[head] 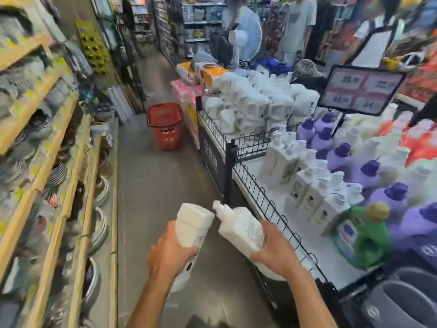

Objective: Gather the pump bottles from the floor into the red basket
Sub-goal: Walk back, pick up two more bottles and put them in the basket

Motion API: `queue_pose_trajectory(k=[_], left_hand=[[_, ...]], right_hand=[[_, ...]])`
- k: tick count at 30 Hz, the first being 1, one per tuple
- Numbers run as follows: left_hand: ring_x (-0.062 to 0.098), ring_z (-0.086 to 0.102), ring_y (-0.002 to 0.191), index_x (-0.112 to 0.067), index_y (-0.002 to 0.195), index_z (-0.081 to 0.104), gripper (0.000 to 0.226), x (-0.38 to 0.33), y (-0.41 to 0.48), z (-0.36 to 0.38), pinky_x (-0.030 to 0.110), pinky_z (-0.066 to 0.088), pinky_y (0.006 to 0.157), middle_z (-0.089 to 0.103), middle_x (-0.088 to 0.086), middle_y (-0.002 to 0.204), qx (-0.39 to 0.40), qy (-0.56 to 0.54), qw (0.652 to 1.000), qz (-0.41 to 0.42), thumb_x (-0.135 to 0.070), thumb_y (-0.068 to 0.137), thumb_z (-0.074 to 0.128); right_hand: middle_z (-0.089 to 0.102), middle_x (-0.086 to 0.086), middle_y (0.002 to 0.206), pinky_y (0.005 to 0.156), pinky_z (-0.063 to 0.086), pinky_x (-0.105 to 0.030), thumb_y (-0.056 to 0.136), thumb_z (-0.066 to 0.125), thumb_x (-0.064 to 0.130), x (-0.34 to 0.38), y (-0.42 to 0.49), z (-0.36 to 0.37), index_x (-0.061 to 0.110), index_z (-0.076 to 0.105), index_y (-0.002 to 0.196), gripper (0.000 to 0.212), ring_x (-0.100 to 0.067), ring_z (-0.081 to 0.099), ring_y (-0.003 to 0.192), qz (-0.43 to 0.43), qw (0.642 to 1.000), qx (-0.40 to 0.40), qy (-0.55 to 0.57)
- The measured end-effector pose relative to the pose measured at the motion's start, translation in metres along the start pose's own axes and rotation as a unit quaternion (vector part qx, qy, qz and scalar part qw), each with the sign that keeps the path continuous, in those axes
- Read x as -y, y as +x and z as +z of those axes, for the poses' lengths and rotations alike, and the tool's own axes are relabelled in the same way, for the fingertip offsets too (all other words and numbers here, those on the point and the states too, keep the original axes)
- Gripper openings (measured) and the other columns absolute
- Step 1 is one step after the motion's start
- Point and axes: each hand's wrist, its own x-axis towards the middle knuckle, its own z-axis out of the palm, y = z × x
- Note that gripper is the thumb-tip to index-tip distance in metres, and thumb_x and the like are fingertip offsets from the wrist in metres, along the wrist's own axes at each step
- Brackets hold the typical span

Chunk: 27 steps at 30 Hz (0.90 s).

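Observation:
My left hand [169, 253] grips a white pump bottle [192, 224] whose flat base points forward, away from me. In my right hand [275, 250] is a second white pump bottle [241, 229], tilted with its pump head up and to the left, almost touching the first bottle. The red basket [166, 125] stands upright on the grey aisle floor well ahead of both hands, beside the end of the display table.
Wooden shelves [45, 162] of bowls and plates line the left side. A display table with a black wire fence [257, 185] holds white, purple and green bottles on the right. People and a white fan [246, 41] stand beyond the table.

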Motion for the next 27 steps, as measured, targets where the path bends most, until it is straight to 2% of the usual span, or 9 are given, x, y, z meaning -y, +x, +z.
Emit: queue_pose_trajectory(k=[5,9,14,19,23,27], left_hand=[[0.027,0.062,0.091,-0.036,0.120,0.040,0.070,0.017,0.023,-0.008,0.035,0.046,0.071,0.066,-0.004,0.108,-0.028,-0.001,0.999,-0.031,-0.050,0.062,0.077],[0.028,0.063,0.096,-0.037,0.124,0.039,0.073,0.032,0.056,-0.020,0.035,0.044,0.073,0.065,-0.004,0.110,-0.032,-0.009,0.998,-0.046,-0.048,0.063,0.078],[0.025,0.061,0.087,-0.036,0.121,0.039,0.072,0.049,0.104,-0.041,0.036,0.051,0.071,0.066,-0.005,0.107,-0.048,-0.027,0.997,-0.056,-0.049,0.061,0.078],[0.029,0.062,0.092,-0.035,0.121,0.040,0.072,0.059,0.148,-0.061,0.035,0.045,0.072,0.065,-0.004,0.112,-0.057,-0.026,0.996,-0.061,-0.049,0.062,0.078],[0.028,0.063,0.093,-0.035,0.122,0.040,0.074,0.065,0.182,-0.068,0.038,0.049,0.073,0.064,-0.005,0.112,-0.068,-0.033,0.995,-0.066,-0.050,0.061,0.079],[0.026,0.062,0.091,-0.033,0.119,0.041,0.072,0.063,0.219,-0.071,0.037,0.047,0.072,0.065,-0.005,0.111,-0.074,-0.032,0.994,-0.076,-0.048,0.061,0.081]], right_hand=[[0.054,0.010,0.117,0.084,0.052,-0.037,0.058,0.080,0.041,0.027,0.042,0.009,0.035,0.045,0.133,0.083,-0.013,0.056,0.103,-0.038,0.999,0.025,-0.028],[0.054,0.012,0.114,0.083,0.055,-0.041,0.053,0.077,0.044,0.049,0.080,0.023,0.036,0.047,0.131,0.084,-0.011,0.057,0.101,-0.051,0.997,0.034,-0.039],[0.052,0.012,0.108,0.080,0.056,-0.042,0.050,0.076,0.047,0.081,0.124,0.042,0.036,0.049,0.123,0.079,-0.009,0.056,0.096,-0.059,0.996,0.037,-0.059],[0.052,0.012,0.114,0.081,0.055,-0.040,0.056,0.079,0.045,0.113,0.161,0.058,0.036,0.045,0.130,0.081,-0.012,0.057,0.100,-0.062,0.995,0.045,-0.062],[0.052,0.010,0.116,0.081,0.053,-0.038,0.061,0.081,0.041,0.130,0.194,0.065,0.035,0.044,0.129,0.078,-0.012,0.056,0.102,-0.065,0.994,0.054,-0.069],[0.050,0.011,0.115,0.083,0.054,-0.041,0.060,0.080,0.041,0.140,0.234,0.067,0.036,0.044,0.127,0.076,-0.013,0.056,0.102,-0.068,0.993,0.071,-0.071]])
